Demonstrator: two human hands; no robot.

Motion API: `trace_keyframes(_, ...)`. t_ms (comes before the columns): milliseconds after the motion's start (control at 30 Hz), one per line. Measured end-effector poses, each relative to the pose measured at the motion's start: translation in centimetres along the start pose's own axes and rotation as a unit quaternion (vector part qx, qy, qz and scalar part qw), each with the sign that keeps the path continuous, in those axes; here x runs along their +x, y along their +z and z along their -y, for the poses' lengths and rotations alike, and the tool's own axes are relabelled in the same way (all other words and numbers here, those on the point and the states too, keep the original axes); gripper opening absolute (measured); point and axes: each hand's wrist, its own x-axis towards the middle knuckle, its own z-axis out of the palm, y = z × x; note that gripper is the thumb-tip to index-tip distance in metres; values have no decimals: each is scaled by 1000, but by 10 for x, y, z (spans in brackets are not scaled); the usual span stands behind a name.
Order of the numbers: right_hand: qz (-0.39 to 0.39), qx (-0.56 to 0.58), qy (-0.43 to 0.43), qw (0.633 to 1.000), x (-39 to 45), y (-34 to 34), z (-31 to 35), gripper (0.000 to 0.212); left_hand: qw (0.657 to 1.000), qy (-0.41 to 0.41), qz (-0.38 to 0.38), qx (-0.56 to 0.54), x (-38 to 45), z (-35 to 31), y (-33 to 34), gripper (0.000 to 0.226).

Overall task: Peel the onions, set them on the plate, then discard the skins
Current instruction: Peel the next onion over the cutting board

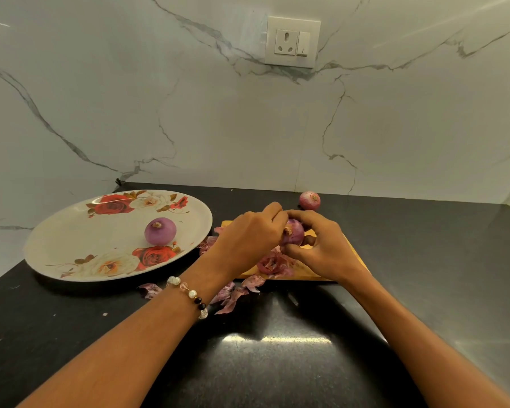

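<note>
Both hands curled round the onion (294,235) over the board, left hand (249,234) fingers pinching skin at 12 o'clock, right hand (321,245) gripping: best peeling downward, thin.

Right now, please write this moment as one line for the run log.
step: peeling | both hands grip onion over board | plate: one peeled onion | counter: one onion, skins
</note>
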Motion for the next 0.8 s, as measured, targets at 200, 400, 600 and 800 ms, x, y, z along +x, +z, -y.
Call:
trace_keyframes(200, -3, 13, 11, 1000, 0, 0, -1, 60, 993, -79, -44, -82, 2, -4, 0, 14)
trace_keyframes(400, -13, 32, 21, 999, 0, 0, -1, 59, 963, -185, -88, -175, 2, -7, 3, 4)
trace_keyframes(600, -19, 52, 35, 998, 0, 0, -4, 59, 903, -309, -117, -273, -1, -7, 1, 2)
trace_keyframes(800, -24, 53, 31, 998, 1, -1, -4, 59, 909, -237, -81, -333, -1, -3, -4, 35)
